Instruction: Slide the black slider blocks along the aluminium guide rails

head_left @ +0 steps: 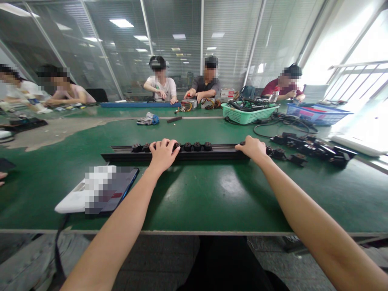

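Note:
A long black rail point(212, 156) lies across the green table in front of me, with several small round black parts point(197, 146) sitting in a row along it. My left hand point(163, 153) rests over the row left of the middle, its fingers bent and spread over the black parts. At the rail's right end, my right hand point(252, 148) is closed, thumb against the rail; it hides whatever lies under its fingers. More loose black parts point(298, 159) lie just right of that hand.
A white device point(81, 194) and a dark phone-like slab lie at the near left. Farther back are gloves point(148, 119), a green basket point(247, 115) of cables, a blue basket point(318, 117) and a black parts pile point(318, 147). Several people sit around the table.

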Demonstrator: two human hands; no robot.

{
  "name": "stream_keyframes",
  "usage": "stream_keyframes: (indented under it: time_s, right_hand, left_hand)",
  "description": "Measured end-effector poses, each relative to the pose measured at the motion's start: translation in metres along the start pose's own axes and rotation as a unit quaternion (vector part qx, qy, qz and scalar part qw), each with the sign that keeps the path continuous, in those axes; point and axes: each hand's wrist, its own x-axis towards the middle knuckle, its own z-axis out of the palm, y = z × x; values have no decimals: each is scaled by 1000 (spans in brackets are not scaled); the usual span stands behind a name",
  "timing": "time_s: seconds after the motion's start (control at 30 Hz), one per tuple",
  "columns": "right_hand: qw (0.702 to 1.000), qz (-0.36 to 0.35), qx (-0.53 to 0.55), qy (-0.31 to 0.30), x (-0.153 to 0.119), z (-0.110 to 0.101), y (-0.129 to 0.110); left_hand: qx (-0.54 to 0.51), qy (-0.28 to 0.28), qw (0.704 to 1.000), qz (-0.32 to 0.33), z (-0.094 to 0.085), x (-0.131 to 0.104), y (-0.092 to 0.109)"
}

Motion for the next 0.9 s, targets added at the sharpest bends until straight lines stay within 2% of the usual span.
stream_keyframes:
  time_s: [0.9]
  right_hand:
    - [1000, 3, -5, -8, 0, -2, -1]
  left_hand:
    - [-4, -9, 1000, -6, 0, 0, 1]
